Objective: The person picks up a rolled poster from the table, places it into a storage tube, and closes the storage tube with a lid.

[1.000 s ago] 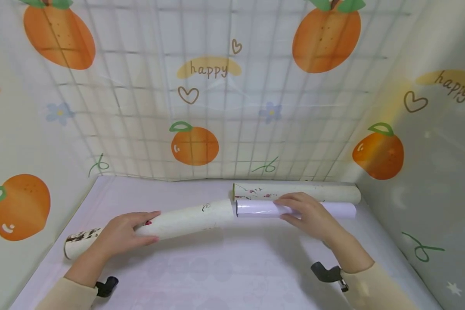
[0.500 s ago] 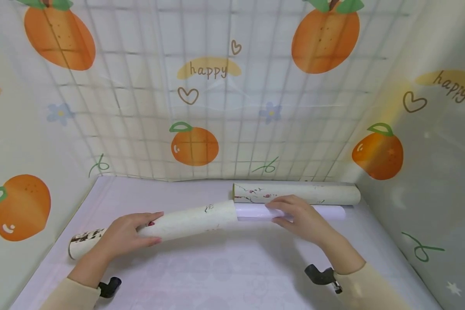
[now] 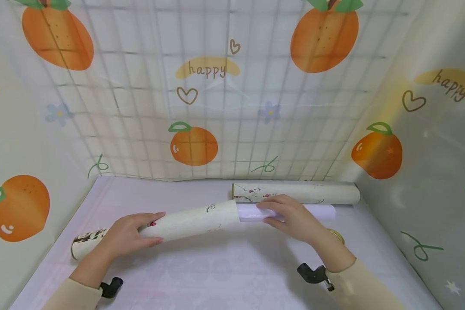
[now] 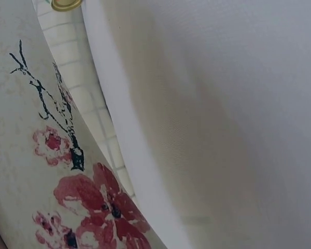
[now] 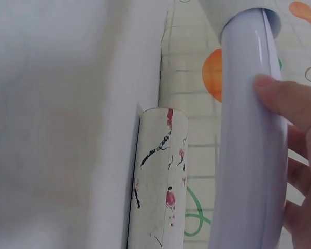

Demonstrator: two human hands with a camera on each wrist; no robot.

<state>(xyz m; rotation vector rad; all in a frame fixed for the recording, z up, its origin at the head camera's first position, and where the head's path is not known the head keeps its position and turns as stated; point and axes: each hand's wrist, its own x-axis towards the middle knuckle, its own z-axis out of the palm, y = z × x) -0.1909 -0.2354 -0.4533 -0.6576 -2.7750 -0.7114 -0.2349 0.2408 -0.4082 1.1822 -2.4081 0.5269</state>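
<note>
My left hand [image 3: 125, 236] grips a white paper tube [image 3: 201, 218] printed with blossom branches, held at a slant with its right end raised. Large red blossoms on this tube fill the left side of the left wrist view. From the tube's right mouth sticks a glossy white roll of paper [image 3: 250, 212], its left end hidden inside. My right hand [image 3: 292, 218] holds the roll between thumb and fingers; the right wrist view shows the thumb [image 5: 280, 93] on it just below the tube mouth.
Behind the roll, a second blossom-printed tube [image 3: 294, 193] lies along the back of the lilac-white tabletop [image 3: 201, 280]. A round gold lid [image 3: 337, 236] shows partly behind my right wrist. Orange-patterned cloth walls [image 3: 224, 112] enclose the back and sides.
My right hand has moved left with the paper roll, whose left end has gone into the tube's mouth. The tube and left hand have shifted slightly right. The gold lid has come into sight.
</note>
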